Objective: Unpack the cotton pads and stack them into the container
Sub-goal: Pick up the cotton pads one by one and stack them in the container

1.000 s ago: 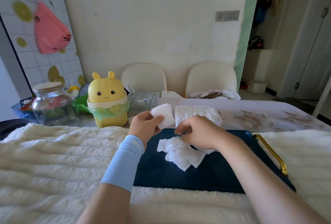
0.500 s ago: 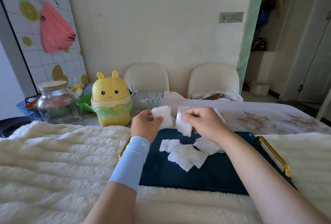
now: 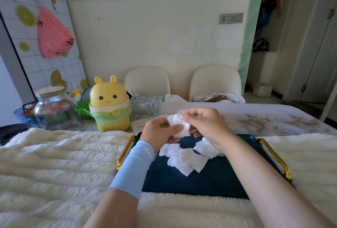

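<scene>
Above 1 tray [image 3: 200,185], left grip [image 3: 160,131] and right grip [image 3: 207,123] both pinch 1 bunch of cotton pads [image 3: 179,127]; about 3 loose pads [image 3: 187,161] lie on it.

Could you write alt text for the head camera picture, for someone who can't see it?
The left hand, in a blue wrist sleeve, and the right hand pinch a small bunch of cotton pads above a dark blue tray where loose pads lie. Behind stand a yellow bunny-eared bin and a lidded glass jar.
</scene>
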Available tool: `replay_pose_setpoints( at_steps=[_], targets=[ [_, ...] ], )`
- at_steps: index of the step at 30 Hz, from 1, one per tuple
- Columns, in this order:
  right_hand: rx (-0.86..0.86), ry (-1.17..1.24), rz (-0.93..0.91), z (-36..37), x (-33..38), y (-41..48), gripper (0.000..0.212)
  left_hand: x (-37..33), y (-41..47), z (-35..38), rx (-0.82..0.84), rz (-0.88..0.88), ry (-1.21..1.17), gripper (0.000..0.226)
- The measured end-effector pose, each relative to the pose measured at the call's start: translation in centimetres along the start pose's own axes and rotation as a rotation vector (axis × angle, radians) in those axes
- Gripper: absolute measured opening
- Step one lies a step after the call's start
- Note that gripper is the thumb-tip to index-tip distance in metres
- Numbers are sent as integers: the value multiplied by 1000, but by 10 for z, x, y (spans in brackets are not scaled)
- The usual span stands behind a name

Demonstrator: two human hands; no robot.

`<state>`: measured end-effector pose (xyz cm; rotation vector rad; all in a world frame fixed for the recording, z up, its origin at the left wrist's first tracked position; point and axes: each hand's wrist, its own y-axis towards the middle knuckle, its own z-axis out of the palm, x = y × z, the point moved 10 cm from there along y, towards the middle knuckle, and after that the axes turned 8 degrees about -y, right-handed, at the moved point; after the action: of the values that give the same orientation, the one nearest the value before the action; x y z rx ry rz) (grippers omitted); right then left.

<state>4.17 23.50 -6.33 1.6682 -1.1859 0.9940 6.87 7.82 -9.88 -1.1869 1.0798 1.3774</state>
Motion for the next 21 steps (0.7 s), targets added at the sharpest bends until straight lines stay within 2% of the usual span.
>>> replay_pose_setpoints(
  at_steps=[2, 4, 8, 13, 17, 21],
  targets=[
    [60, 7, 42, 5, -3, -1, 39, 0, 0, -4, -33, -6, -57, 15],
    [65, -8, 62, 5, -6, -1, 43, 2, 0, -4, -25, -32, -132, 14],
    [36, 5, 50, -1, -3, -3, 34, 7, 1, -4, -27, -84, -242, 20],
    [25, 41, 17, -10, 0, 0, 18, 9, 3, -16, -95, -80, -223, 24],
    [126, 1, 9, 3, 5, -2, 20, 10, 1, -2, 49, -103, -169, 22],
    [63, -87, -11, 0, 6, -1, 24, 10, 0, 6, 101, -114, -178, 25]
  ],
)
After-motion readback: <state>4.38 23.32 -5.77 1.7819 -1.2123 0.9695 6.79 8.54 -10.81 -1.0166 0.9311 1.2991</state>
